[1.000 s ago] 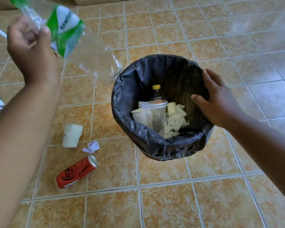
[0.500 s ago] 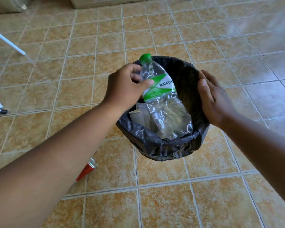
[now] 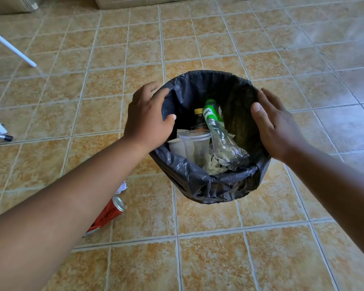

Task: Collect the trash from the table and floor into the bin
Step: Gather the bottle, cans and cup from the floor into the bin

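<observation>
The bin (image 3: 208,185), lined with a black bag, stands on the tiled floor at the middle. Inside it lie a crushed clear bottle (image 3: 221,139) with a green cap and label, a clear plastic cup (image 3: 195,143), a dark bottle with a yellow cap (image 3: 198,112) and crumpled paper (image 3: 214,164). My left hand (image 3: 147,118) grips the bin's left rim, thumb inside the liner. My right hand (image 3: 275,127) holds the right rim, thumb over the edge. On the floor to the left lie a red can (image 3: 109,215) and a crumpled white paper (image 3: 122,186), both partly hidden by my left forearm.
White metal legs (image 3: 11,47) slant across the far left, with a black-tipped foot (image 3: 7,138) lower down. A cardboard box (image 3: 139,1) stands at the top edge. Tiled floor surrounds the bin.
My left hand carried the crushed bottle over the bin and let it go inside. That hand then moved to the bin's left rim. My right hand stayed on the right rim.
</observation>
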`<action>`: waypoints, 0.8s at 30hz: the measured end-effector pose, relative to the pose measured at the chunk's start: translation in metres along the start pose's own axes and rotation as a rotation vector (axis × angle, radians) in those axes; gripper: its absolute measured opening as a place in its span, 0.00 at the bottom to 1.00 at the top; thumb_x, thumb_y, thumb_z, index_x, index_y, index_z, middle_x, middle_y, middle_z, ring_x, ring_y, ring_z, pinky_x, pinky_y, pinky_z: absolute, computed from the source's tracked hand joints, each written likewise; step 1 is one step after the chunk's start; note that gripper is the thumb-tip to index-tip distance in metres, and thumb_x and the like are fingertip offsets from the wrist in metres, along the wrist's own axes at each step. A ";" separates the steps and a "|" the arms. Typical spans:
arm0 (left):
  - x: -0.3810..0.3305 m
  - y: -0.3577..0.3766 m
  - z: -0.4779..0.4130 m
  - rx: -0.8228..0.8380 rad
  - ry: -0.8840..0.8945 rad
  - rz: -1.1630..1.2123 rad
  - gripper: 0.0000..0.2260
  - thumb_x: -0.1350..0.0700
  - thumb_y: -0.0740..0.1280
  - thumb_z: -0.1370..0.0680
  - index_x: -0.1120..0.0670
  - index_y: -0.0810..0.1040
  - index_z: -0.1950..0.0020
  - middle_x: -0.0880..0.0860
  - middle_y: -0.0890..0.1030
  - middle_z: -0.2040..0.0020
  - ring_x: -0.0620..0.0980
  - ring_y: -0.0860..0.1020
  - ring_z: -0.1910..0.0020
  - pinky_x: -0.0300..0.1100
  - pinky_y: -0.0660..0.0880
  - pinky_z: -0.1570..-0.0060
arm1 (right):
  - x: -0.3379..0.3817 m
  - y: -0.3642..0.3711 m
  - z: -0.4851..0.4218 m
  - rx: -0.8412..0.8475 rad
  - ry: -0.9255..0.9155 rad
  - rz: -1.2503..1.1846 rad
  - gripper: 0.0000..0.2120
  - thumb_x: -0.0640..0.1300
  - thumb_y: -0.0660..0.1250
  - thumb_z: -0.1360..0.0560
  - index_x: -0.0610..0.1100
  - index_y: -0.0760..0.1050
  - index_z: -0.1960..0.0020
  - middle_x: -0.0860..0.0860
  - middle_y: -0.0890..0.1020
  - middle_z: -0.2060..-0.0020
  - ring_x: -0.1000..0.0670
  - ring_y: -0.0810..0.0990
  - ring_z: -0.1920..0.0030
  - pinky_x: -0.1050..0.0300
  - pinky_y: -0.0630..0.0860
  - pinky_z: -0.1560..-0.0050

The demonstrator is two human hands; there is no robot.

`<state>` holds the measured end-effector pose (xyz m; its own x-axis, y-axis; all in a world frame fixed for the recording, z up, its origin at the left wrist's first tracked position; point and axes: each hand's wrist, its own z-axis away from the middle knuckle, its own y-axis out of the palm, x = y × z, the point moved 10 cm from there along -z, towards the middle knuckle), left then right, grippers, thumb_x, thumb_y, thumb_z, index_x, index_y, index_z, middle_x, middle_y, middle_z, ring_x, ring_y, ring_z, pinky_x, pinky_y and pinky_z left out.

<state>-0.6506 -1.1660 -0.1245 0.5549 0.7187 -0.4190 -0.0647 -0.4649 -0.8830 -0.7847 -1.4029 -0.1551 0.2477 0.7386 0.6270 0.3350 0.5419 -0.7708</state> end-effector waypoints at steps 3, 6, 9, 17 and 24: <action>0.022 0.016 0.003 0.144 -0.161 0.112 0.29 0.63 0.62 0.23 0.54 0.59 0.23 0.55 0.56 0.23 0.57 0.60 0.26 0.42 0.62 0.34 | 0.000 0.001 -0.001 -0.005 0.005 0.016 0.37 0.67 0.47 0.22 0.45 0.54 0.21 0.49 0.56 0.22 0.48 0.56 0.24 0.52 0.54 0.28; 0.034 0.019 0.006 0.189 -0.282 0.210 0.33 0.70 0.57 0.25 0.48 0.57 0.22 0.58 0.62 0.24 0.68 0.72 0.37 0.42 0.71 0.54 | 0.000 0.000 -0.001 -0.013 0.013 0.013 0.34 0.63 0.52 0.21 0.44 0.55 0.22 0.49 0.57 0.22 0.48 0.57 0.24 0.52 0.55 0.27; 0.042 0.013 0.009 0.172 -0.319 0.227 0.35 0.72 0.55 0.26 0.47 0.56 0.22 0.57 0.63 0.25 0.68 0.75 0.42 0.32 0.68 0.69 | 0.006 0.002 0.001 -0.012 0.004 0.023 0.32 0.60 0.54 0.19 0.43 0.56 0.22 0.49 0.58 0.22 0.48 0.58 0.24 0.55 0.55 0.29; 0.066 -0.004 0.023 0.178 -0.342 0.283 0.35 0.72 0.55 0.25 0.46 0.58 0.22 0.57 0.62 0.24 0.46 0.79 0.70 0.31 0.62 0.83 | 0.027 0.021 0.007 0.046 -0.009 0.010 0.32 0.59 0.55 0.19 0.43 0.55 0.22 0.49 0.56 0.22 0.49 0.56 0.24 0.58 0.53 0.29; 0.102 -0.029 0.039 0.116 -0.411 0.261 0.36 0.73 0.55 0.26 0.45 0.58 0.23 0.57 0.62 0.24 0.48 0.76 0.70 0.31 0.63 0.84 | 0.061 0.056 0.011 0.077 -0.041 0.019 0.37 0.62 0.57 0.21 0.43 0.50 0.21 0.50 0.52 0.22 0.47 0.55 0.24 0.58 0.55 0.31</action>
<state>-0.6249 -1.0589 -0.1496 0.1363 0.7412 -0.6573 -0.2624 -0.6127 -0.7455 -0.7603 -1.3227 -0.1613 0.2156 0.7641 0.6080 0.2590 0.5556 -0.7901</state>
